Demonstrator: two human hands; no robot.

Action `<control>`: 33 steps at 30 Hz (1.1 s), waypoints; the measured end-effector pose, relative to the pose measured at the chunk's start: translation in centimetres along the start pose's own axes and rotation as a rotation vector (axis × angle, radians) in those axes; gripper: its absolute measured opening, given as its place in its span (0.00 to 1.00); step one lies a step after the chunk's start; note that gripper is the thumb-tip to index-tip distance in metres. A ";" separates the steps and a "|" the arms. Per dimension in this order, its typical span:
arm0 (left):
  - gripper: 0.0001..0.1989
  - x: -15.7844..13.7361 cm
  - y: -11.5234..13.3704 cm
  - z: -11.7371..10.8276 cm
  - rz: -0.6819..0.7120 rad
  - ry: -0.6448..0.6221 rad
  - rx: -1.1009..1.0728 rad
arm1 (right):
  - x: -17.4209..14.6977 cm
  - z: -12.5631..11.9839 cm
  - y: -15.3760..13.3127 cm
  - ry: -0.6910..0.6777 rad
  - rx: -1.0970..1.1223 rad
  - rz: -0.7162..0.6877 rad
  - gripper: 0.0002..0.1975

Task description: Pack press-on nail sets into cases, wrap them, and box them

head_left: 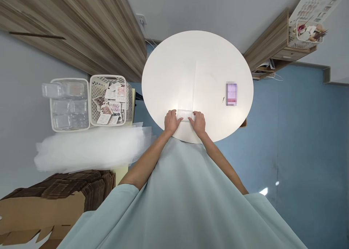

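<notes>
At the near edge of a round white table (169, 60), a small whitish bundle (185, 115) lies between my hands. It looks wrapped in translucent packing sheet; what is inside cannot be made out. From the bundle a thin translucent sheet (187, 83) stretches flat toward the far side of the table. My left hand (171, 122) grips the bundle's left end, thumb on the near side and fingers curled over the top. On the right end, my right hand (198, 123) holds it the same way, mirrored.
A phone-like object (231, 93), blurred out, lies on the table's right. To the left stand a white basket of printed cards (94, 109), a bin of clear plastic boxes (87, 96), a stack of translucent sheets (89, 149) and brown cardboard (40, 209). A wooden cabinet (272, 41) is at right.
</notes>
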State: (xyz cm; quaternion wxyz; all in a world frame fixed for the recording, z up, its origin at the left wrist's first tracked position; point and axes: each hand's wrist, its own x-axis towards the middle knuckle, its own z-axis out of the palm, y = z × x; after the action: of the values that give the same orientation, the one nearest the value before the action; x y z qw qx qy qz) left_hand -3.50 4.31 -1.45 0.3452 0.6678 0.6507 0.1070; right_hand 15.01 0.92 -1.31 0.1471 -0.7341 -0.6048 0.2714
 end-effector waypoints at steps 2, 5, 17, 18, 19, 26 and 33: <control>0.27 0.4 0.2 -0.1 0.154 -0.007 0.048 | 0.4 -0.2 -0.1 -0.005 -0.045 -0.135 0.20; 0.29 1.2 0.2 -0.1 0.354 -0.126 0.076 | 1.0 -0.4 0.1 -0.119 -0.106 -0.291 0.21; 0.35 -1.4 -2.3 -0.7 0.467 -0.252 0.196 | -1.5 -0.2 2.8 -0.214 -0.217 -0.455 0.29; 0.37 -1.8 -2.5 -0.7 0.465 -0.267 0.197 | -2.1 -0.1 2.9 -0.211 -0.214 -0.464 0.29; 0.38 -2.2 -2.7 -0.8 0.460 -0.282 0.198 | -2.8 -0.1 3.0 -0.209 -0.209 -0.469 0.29; 0.33 -3.1 -3.2 -1.5 0.332 -0.342 0.078 | -5.5 -0.1 3.3 -0.181 -0.110 -0.404 0.28; 0.23 -0.6 -2.8 -2.2 0.039 -0.327 -0.195 | -3.2 0.2 1.4 -0.087 -0.008 -0.224 0.21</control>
State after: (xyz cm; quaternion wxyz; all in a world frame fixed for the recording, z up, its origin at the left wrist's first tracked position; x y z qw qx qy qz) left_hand -7.09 4.25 -1.26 0.5071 0.6523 0.5595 0.0664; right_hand 15.66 -2.52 -1.55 0.1474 -0.6499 -0.6900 0.2825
